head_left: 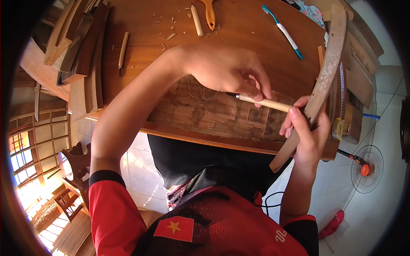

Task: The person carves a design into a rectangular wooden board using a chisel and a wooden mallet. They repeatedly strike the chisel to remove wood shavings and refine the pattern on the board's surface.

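My left hand (232, 72) reaches over the work from the left, thumb and fingers pinching a carving chisel (273, 105) near its metal ferrule. The chisel has a pale round wooden handle and a dark tip pointing left. My right hand (309, 132) pinches the handle's other end. A long, curved, weathered wooden strip (328, 70) passes through my right hand, with fingers on both sides of it. Beneath both hands lies a brown wooden panel (205, 115) with carved relief, partly hidden by my left hand and forearm.
On the wooden table (149, 21) lie another chisel (123, 51), a pale wooden-handled tool (196, 20), a brush handle (209, 15), a toothbrush (284, 33) and wood chips. Boards (79, 42) are stacked left, more planks (358, 64) right. A fan (366, 170) stands at the right.
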The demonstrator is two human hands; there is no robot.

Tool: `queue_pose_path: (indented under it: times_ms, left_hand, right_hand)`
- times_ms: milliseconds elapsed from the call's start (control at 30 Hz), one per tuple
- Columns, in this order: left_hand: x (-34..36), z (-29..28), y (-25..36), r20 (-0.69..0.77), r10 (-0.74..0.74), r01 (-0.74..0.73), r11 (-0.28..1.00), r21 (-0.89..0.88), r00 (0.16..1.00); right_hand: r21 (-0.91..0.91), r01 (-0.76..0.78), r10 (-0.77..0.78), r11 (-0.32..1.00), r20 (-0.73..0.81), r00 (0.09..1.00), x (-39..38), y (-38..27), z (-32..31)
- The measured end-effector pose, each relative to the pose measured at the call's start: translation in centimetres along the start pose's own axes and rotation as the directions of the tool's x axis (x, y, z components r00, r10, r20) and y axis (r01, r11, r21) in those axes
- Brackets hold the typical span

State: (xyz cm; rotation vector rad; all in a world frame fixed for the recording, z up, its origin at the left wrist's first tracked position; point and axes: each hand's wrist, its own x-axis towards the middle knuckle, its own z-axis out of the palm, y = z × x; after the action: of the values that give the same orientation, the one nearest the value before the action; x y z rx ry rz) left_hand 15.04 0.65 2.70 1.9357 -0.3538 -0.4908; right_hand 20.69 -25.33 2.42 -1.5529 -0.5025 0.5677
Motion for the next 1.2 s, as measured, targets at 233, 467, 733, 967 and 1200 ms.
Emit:
queue_pose_path:
  times_ms: [233, 467, 733, 967, 1200]
  left_hand:
    - [0.3, 0.6, -1.6, -0.024, 0.147, -0.147, 0.989, -0.011, 0.989]
    - [0.1, 0.8, -1.7, -0.024, 0.176, -0.176, 0.984, 0.024, 0.984]
    - [0.2, 0.9, -2.4, -0.04, 0.147, -0.15, 0.984, -0.097, 0.988]
    - [0.2, 1.2, -3.0, -0.061, 0.142, -0.15, 0.979, -0.14, 0.988]
    - [0.2, 1.2, -3.0, -0.048, 0.12, -0.126, 0.981, -0.151, 0.992]
  right_hand:
    - [-0.055, -0.026, 0.021, 0.998, -0.086, 0.996, -1.4, 0.2, 0.4]
    - [-0.093, -0.038, 0.029, 0.995, -0.099, 0.995, -2.3, 0.2, 0.4]
    - [-0.016, -0.106, 0.105, 0.994, -0.054, 0.993, -7.5, 0.9, -2.9]
    - [-0.186, -0.202, 0.204, 0.961, -0.012, 0.979, -10.2, 1.1, -4.2]
    - [-0.046, -0.256, 0.253, 0.966, -0.068, 0.965, -11.1, 1.4, -3.9]
